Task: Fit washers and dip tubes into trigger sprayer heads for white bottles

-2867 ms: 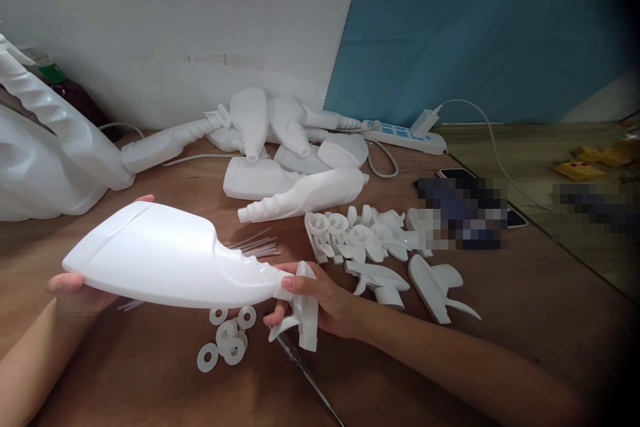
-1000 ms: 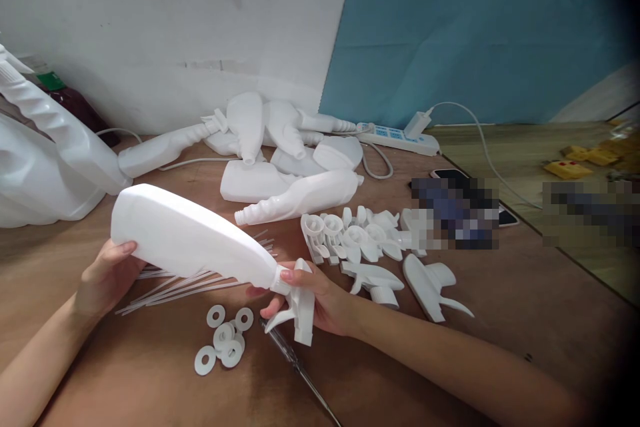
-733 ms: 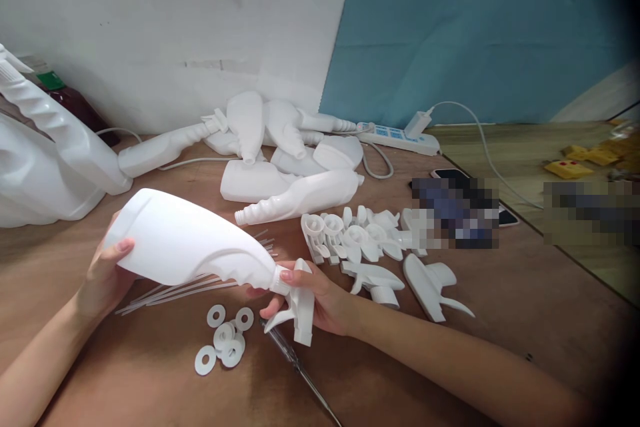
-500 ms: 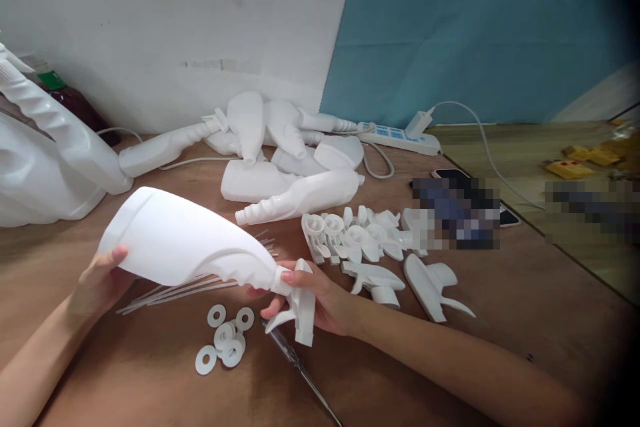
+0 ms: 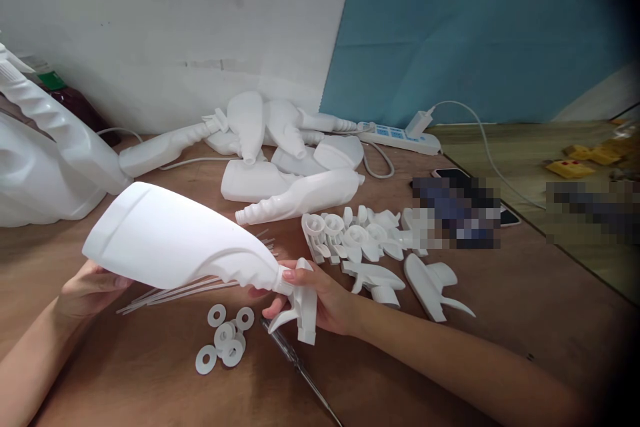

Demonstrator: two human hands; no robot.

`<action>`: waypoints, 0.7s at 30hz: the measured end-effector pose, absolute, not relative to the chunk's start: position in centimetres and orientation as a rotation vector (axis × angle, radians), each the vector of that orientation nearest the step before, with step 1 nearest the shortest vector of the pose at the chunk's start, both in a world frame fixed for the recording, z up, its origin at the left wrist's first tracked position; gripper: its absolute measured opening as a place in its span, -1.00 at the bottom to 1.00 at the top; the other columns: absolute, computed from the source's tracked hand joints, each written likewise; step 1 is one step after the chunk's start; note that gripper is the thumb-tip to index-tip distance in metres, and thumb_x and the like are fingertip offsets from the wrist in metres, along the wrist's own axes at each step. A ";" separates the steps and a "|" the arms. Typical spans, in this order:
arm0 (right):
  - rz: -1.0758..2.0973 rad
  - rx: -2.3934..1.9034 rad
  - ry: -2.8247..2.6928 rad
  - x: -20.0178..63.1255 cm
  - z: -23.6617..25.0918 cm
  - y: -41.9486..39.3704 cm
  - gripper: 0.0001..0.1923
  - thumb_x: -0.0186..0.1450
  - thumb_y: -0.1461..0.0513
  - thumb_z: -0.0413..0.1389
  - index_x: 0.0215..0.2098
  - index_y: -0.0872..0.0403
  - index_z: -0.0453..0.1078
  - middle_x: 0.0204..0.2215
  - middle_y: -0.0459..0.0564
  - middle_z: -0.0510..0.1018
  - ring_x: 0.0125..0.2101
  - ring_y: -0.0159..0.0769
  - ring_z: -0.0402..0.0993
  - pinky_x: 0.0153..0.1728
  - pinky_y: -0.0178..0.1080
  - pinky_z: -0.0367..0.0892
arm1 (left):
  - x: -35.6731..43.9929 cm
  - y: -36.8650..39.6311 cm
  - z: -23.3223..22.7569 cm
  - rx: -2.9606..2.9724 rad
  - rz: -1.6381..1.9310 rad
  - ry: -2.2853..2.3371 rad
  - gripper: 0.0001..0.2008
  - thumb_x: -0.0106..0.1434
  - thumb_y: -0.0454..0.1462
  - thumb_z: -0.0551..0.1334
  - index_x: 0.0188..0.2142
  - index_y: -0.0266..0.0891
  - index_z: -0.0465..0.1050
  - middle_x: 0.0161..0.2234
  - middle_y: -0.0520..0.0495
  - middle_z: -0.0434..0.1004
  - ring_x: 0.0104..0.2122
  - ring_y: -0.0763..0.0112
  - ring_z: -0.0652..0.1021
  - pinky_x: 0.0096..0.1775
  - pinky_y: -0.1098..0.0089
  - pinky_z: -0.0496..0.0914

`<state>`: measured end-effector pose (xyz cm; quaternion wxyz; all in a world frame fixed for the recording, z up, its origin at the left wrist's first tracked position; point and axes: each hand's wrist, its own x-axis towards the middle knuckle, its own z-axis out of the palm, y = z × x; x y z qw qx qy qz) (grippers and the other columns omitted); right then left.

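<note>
brown desk (image 5: pixel 500 320) under both hands. left hand (image 5: pixel 85 290) cups the base of a white bottle (image 5: pixel 175 243) held tilted above the desk; right hand (image 5: pixel 320 300) has its fingers (image 5: pixel 290 275) closed on the sprayer (image 5: pixel 303 307) at the bottle's neck. washers (image 5: pixel 225 337) lie just below the bottle, loose sprayers (image 5: pixel 365 240) right of it.

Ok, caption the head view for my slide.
Two hands hold a white spray bottle over a wooden table.

No legible text, label, brand, number or sign is showing on any item; all white plastic parts are appearing unmarked.
</note>
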<state>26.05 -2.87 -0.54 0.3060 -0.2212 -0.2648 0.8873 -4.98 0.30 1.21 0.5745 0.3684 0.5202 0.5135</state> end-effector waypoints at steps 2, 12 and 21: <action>2.352 -0.597 -0.701 26.1 -0.5 -2.9 -0.57 0.15 0.13 0.12 -0.08 0.23 0.35 -0.38 0.12 0.58 -0.43 -0.31 0.52 -0.35 -0.30 0.33 | -5.1 0.5 1.0 0.859 1.211 1.236 -0.11 -0.42 -0.34 0.37 0.04 0.02 0.31 -0.17 -0.05 0.55 0.01 -0.21 0.37 -0.14 -0.05 0.45; 2.307 -0.619 -0.716 26.0 -0.3 -3.0 -0.61 0.16 0.13 0.09 -0.12 0.23 0.37 -0.35 0.11 0.57 -0.43 -0.33 0.52 -0.31 -0.28 0.33 | -5.1 1.5 -0.5 1.160 1.249 1.212 -0.04 -0.38 0.03 0.43 0.06 -0.20 0.29 -0.15 -0.19 0.52 -0.02 -0.08 0.40 -0.10 0.21 0.44; 2.315 -0.656 -0.736 26.0 -0.1 -2.9 -0.55 0.15 0.11 0.09 -0.09 0.26 0.36 -0.39 0.10 0.56 -0.41 -0.33 0.51 -0.30 -0.30 0.32 | -4.6 1.6 -0.6 1.274 1.292 1.154 -0.13 -0.23 0.10 0.35 0.07 -0.21 0.29 -0.14 -0.18 0.49 0.02 -0.02 0.37 0.01 0.15 0.35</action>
